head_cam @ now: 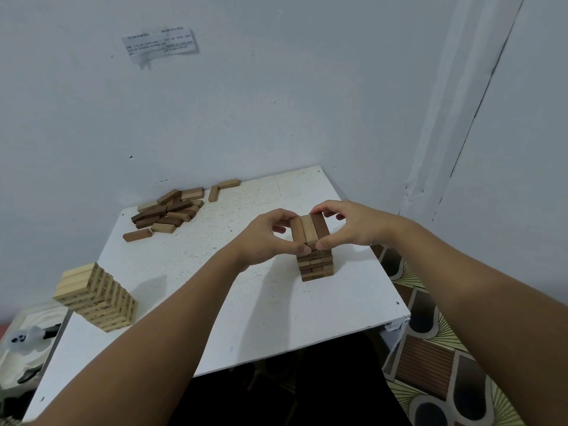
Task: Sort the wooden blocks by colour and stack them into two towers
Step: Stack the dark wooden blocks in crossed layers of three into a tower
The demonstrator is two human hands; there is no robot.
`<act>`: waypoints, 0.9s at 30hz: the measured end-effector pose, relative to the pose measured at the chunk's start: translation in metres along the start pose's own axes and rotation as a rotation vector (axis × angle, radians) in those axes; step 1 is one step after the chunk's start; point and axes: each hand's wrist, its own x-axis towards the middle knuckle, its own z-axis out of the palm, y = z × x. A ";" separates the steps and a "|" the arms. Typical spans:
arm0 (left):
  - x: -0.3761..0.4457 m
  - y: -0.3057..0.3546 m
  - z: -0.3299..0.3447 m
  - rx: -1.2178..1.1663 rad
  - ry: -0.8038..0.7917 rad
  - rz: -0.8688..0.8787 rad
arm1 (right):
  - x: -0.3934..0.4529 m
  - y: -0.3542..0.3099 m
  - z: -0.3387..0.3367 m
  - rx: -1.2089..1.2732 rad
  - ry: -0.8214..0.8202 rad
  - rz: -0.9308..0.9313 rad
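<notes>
A short tower of brown blocks (316, 265) stands on the white table (264, 315), right of centre. Its top layer (309, 230) is three blocks side by side. My left hand (267, 238) pinches that layer from the left, thumb at the near end and fingers at the far end. From the right, my right hand (350, 226) pinches it the same way. A taller tower of pale blocks (98, 298) stands at the table's left edge. At the back left lies a loose pile of brown and tan blocks (169, 210).
Three stray blocks lie apart from the pile: one (137, 235) at its front, two (222, 187) near the wall. The table sits in a corner with walls behind and to the right. A white bin with clutter (24, 348) is at the lower left, patterned floor (436, 364) at the right.
</notes>
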 end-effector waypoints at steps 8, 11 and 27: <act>-0.006 0.005 -0.011 -0.001 -0.077 -0.069 | -0.005 -0.008 -0.009 0.014 -0.020 0.041; -0.010 0.001 -0.035 -0.091 -0.086 -0.111 | -0.004 -0.024 -0.017 0.149 0.037 0.036; 0.018 -0.096 -0.105 -0.076 0.616 -0.287 | 0.131 -0.146 0.036 -0.493 -0.167 0.037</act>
